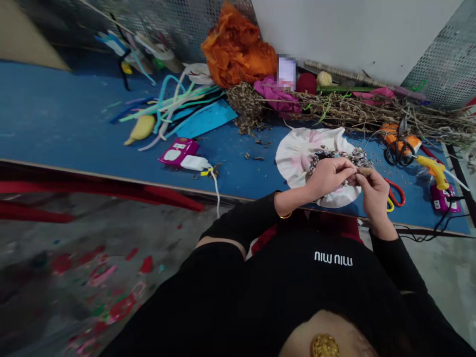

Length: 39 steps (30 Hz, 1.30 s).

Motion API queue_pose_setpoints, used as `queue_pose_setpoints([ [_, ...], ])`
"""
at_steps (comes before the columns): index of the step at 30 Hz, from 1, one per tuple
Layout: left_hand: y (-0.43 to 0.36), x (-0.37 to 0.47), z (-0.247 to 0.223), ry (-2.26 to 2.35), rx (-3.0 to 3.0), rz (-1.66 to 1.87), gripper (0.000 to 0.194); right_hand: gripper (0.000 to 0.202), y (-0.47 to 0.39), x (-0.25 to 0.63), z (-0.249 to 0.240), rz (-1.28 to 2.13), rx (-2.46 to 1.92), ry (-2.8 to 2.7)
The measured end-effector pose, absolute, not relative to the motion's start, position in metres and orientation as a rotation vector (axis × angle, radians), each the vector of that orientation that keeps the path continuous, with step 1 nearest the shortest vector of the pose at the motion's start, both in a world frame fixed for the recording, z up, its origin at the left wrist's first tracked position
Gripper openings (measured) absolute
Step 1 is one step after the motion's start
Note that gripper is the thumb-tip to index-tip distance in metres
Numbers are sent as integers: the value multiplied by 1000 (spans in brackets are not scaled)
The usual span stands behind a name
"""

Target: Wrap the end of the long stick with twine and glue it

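My left hand (332, 177) and my right hand (375, 192) meet fingertip to fingertip over a round, gathered white cloth (293, 153). Both are closed in a pinch. A small brown piece (364, 171) shows at the fingers of my right hand; its kind is unclear. What the left fingertips pinch is too small to make out. Beneath the hands, a heap of dried, crumbled plant bits (323, 157) lies on the cloth, partly hidden by my left hand. Just right of my right hand are scissors with red and yellow handles (397, 192), partly covered.
Dried stems (345, 109) stretch along the back of the blue table (238, 173), beside crumpled orange paper (238, 49). At right lie black-handled scissors (399, 148) and a yellow glue gun (433, 168). Pipe cleaners (174, 104) and a purple box (180, 151) are at left.
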<state>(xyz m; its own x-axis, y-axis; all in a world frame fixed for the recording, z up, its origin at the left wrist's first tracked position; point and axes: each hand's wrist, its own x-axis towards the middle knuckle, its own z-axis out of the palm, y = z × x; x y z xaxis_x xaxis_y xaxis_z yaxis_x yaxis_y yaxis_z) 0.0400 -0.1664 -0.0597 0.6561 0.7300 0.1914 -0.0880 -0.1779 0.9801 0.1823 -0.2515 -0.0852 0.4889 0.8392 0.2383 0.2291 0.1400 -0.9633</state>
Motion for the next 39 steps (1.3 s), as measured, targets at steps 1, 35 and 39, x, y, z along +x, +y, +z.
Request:
queue_pose_setpoints([
  [1, -170, 39, -59, 529, 1679, 783, 15, 15, -255, 185, -84, 612, -1406, -1010],
  [35, -133, -14, -80, 1095, 2040, 374, 96, 33, -188, 206, -85, 114, -2249, -1921],
  [39, -143, 1, -88, 1175, 2206, 291, 115, 25, -189, 207, -90, 66, -1953, -1656],
])
